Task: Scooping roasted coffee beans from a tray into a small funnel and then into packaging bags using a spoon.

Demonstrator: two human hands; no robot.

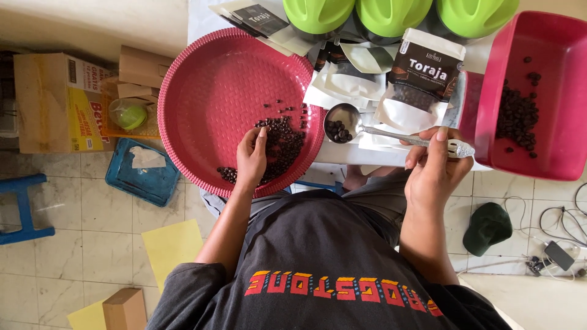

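Head view, looking straight down over a table edge and a tiled floor.

Left hand (pixel 252 160): lies inside the round pink woven-pattern plastic tray (pixel 208 91), fingers (pixel 262 131) together and bent down onto the heap of dark roasted coffee beans (pixel 282 143) at the tray's near right side. Whether any bean is pinched cannot be told. A few loose beans lie scattered just beyond the heap.

Right hand (pixel 435 165): closed around the handle end of a long metal spoon (pixel 367 129), thumb on top, fingers curled beneath. The spoon's bowl points left, sits just beside the tray rim and carries a small load of beans.

Under and behind the spoon: white stand-up pouches with black labels (pixel 422 79), one upright with beans showing through its window, others flat and overlapping on the table.

Far right: a deep pink rectangular plastic tub (pixel 550 43), tilted, with a cluster of coffee beans on its inner face.

Top edge: three lime-green rounded lids (pixel 391 15) on dark containers, side by side.

Floor, left: a cardboard box with yellow printing (pixel 58 101), a blue plastic basket (pixel 137 174) holding a white scrap, a blue stool (pixel 21 208), yellow paper sheets (pixel 171 244). Floor, right: a dark green cap (pixel 487 227) and tangled cables (pixel 553 244).

The person wears a dark T-shirt (pixel 324 244).
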